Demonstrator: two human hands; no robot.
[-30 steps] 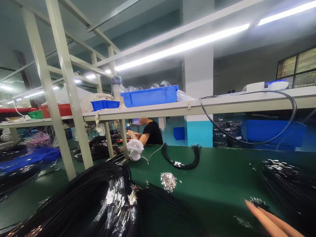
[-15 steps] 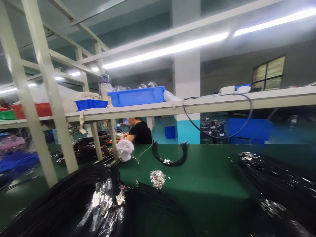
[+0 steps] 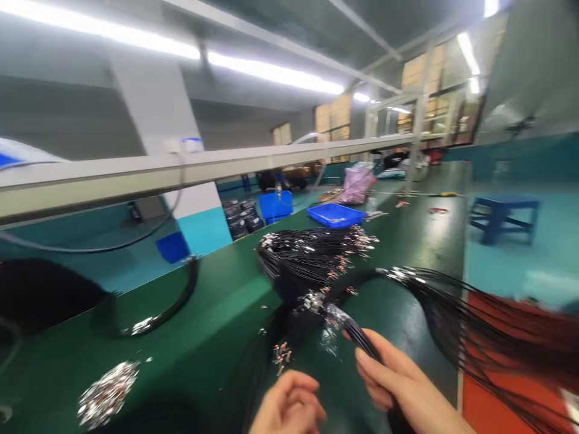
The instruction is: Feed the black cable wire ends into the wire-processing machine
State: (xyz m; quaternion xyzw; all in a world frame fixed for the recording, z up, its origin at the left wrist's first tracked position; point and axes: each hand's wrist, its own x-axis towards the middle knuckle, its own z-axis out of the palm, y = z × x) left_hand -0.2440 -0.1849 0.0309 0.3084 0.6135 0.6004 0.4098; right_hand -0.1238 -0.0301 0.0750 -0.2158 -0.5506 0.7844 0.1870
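Observation:
In the head view my right hand (image 3: 393, 377) is closed around a bundle of black cables (image 3: 362, 337). Clear plastic wraps the bundle near its far end, where shiny metal ends (image 3: 313, 300) show. To its left, my left hand (image 3: 292, 404) has its fingers loosely curled and a little apart, with nothing visible in them. Just beyond both hands lies a big pile of black cables (image 3: 303, 259) with silvery and coppery tips. Another cable bundle (image 3: 425, 283) arches to the right and hangs past the table edge.
A heap of small metal pieces (image 3: 108, 392) and a curved cable bundle (image 3: 190, 283) lie on the green table (image 3: 217, 355) at left. Farther back sits a blue tray (image 3: 337, 214). A shelf rail (image 3: 248, 154) crosses above. A blue stool (image 3: 504, 217) stands on the floor at right.
The view has swung to the right. Both my hands have come into view, the right one with a cable bundle in it. The seated person and the fan are out of view.

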